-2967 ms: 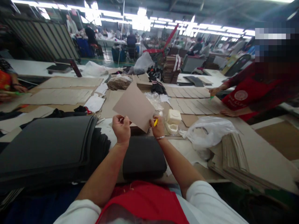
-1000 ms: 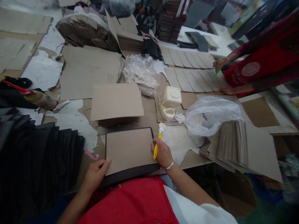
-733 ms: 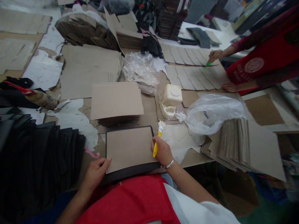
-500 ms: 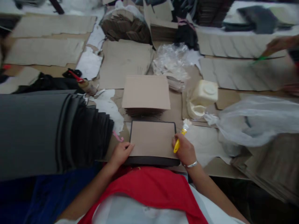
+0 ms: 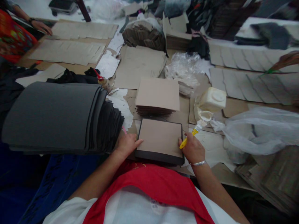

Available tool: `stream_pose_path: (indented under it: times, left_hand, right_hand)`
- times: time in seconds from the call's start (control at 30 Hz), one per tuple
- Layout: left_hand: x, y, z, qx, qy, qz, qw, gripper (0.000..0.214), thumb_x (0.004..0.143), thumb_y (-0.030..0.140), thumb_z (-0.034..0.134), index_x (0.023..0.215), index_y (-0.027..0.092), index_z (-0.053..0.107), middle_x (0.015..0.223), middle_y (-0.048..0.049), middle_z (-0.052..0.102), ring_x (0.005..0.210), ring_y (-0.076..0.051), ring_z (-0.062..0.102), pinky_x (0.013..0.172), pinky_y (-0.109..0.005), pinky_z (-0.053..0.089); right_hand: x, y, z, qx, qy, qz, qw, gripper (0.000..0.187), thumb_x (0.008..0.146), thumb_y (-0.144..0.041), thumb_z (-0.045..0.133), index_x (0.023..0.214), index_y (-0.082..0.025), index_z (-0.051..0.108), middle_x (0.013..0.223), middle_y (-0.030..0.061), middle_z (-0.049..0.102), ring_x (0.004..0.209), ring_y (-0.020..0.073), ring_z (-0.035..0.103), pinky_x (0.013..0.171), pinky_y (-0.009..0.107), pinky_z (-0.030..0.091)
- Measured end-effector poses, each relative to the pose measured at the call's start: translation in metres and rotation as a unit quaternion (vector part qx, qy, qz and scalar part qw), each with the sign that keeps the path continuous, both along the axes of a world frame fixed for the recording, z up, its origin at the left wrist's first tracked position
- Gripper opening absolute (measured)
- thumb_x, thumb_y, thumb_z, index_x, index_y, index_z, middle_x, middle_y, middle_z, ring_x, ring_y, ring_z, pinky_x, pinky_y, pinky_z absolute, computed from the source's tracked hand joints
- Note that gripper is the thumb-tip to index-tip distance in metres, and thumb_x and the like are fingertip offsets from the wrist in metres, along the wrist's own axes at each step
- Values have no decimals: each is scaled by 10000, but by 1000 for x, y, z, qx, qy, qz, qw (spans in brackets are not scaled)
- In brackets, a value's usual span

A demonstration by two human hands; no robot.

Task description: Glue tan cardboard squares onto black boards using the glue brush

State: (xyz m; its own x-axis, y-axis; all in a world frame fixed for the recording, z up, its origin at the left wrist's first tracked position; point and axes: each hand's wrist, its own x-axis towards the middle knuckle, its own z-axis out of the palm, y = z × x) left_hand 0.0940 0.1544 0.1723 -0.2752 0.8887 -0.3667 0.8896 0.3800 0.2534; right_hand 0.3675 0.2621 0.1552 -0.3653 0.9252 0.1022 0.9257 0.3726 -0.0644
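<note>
A brown cardboard sheet [image 5: 160,137] lies on a black pad [image 5: 158,156] at the table's near edge. My left hand [image 5: 127,145] rests on the sheet's left edge with its fingers stretched flat. My right hand [image 5: 193,150] is closed round a yellow-handled glue brush [image 5: 191,135] at the sheet's right edge; the brush's white bristles point away from me. Just beyond the pad stands a stack of brown cardboard sheets [image 5: 158,96].
A thick pile of dark foam sheets [image 5: 58,116] fills the left. A cream glue tub [image 5: 211,101] and a white plastic bag [image 5: 261,129] sit to the right, with fanned cardboard stacks [image 5: 271,180] beyond. Other people's hands [image 5: 42,27] work at the far edges.
Three seconds ago both hands held the cardboard sheet up in the air; now it lies flat on the black pad. In the last second my view swung left; the hands stayed at the sheet's edges.
</note>
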Motion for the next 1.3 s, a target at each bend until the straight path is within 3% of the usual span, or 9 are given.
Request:
stream_pose_path:
  times: [0.13,0.23,0.33,0.43,0.53,0.7,1.03,1.17,1.3]
  left_hand:
    - [15,5,2,149,47,-151,976,379,858,231,458,1228,182,518,1275,-143,524,1166,-257,472,942,-382,368]
    - [29,11,-4,151,12,-284,947,422,866,143,395,1262,254,492,1393,-84,438,1274,-236,381,1011,-412,327]
    - [37,14,-7,128,7,-312,941,393,860,149,416,1232,226,514,1374,-99,456,1267,-262,386,998,-438,344]
    - [40,16,-3,128,11,-310,942,362,870,162,404,1206,203,530,1336,-108,483,1237,-276,405,967,-438,373]
    - [43,16,0,127,18,-305,944,339,877,179,394,1176,185,552,1323,-121,487,1219,-291,411,948,-452,383]
    - [45,13,0,124,32,-301,945,364,879,168,379,1209,182,532,1327,-126,482,1223,-287,414,953,-441,378]
    - [61,13,-2,138,70,-294,943,294,850,290,499,1095,164,603,1290,-125,518,1185,-294,448,949,-413,393]
    - [80,18,-3,137,83,-288,944,369,841,388,510,1061,111,615,1256,-164,530,1132,-300,471,918,-404,414]
    - [98,18,-2,124,89,-312,938,406,869,260,430,1265,223,510,1367,-89,464,1156,-323,440,891,-474,406]
  right_hand:
    - [6,9,23,26,68,48,996,327,834,-419,517,1032,-161,556,830,106,646,712,196,589,605,282,406]
    - [-5,13,47,-18,218,55,974,396,881,-457,425,1140,-173,520,812,74,659,640,156,593,604,271,440]
    - [-38,13,65,-146,407,24,901,468,903,-520,319,1198,-198,487,675,6,626,471,103,526,489,231,432]
    - [-83,15,67,-291,516,2,805,521,875,-592,293,1014,-175,574,559,-20,568,387,80,474,387,199,383]
    - [-119,17,55,-370,522,-10,769,408,821,-557,441,828,-174,582,505,-35,541,352,70,456,345,183,352]
    - [-109,26,35,-371,485,-63,790,228,743,-417,580,736,-191,555,472,-54,540,333,70,455,322,174,346]
    - [30,33,48,-258,487,-184,814,262,732,-414,593,781,-156,593,456,-60,544,323,52,454,315,147,337]
    - [69,21,54,-225,524,-160,806,439,783,-525,528,1043,-173,571,666,-13,656,435,78,574,388,166,419]
    - [94,6,21,-168,438,-122,875,418,885,-477,409,1218,-232,466,836,6,682,579,100,635,524,207,477]
